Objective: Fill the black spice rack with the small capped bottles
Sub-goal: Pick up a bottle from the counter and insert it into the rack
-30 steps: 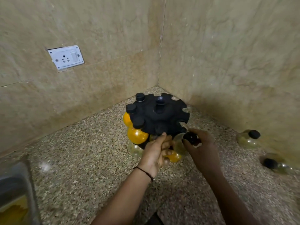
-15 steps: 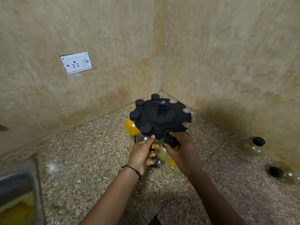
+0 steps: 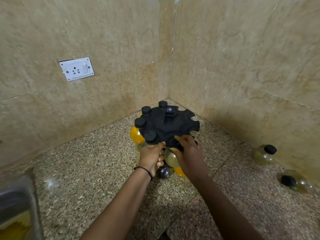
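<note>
Seating a small capped bottle point(image 3: 170, 157) into a front notch of the black spice rack point(image 3: 174, 126) is the step in hand; the right hand point(image 3: 187, 153) is closed around the bottle's cap and neck, the pale body hanging below the rack's disc; the left hand point(image 3: 151, 157) is closed on the rack's near edge, steadying it. Slide the neck fully into the notch until the cap rests above the disc; hold the rack firm so it cannot turn. Four caps already occupy the left notches; the right notches stand open. Two loose bottles point(image 3: 264, 155) wait on the counter point(image 3: 86, 167) beside the right wall, one lying down.
</note>
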